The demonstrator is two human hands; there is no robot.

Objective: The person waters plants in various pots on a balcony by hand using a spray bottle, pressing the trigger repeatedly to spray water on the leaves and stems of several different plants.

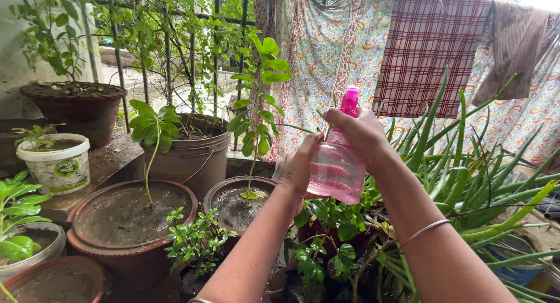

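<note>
Head view: right hand [356, 131] grips the pink spray bottle [337, 169] at its neck, left hand [297, 169] cupped against its side, above potted plants [326, 221] — wet plastic could slip.

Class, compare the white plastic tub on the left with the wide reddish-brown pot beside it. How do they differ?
The white tub is small and straight-sided; the reddish-brown pot is much wider and round-rimmed. The tub stands higher on a ledge; the pot sits lower. The tub bears a label; the pot is plain. Both hold soil and a small plant.
</note>
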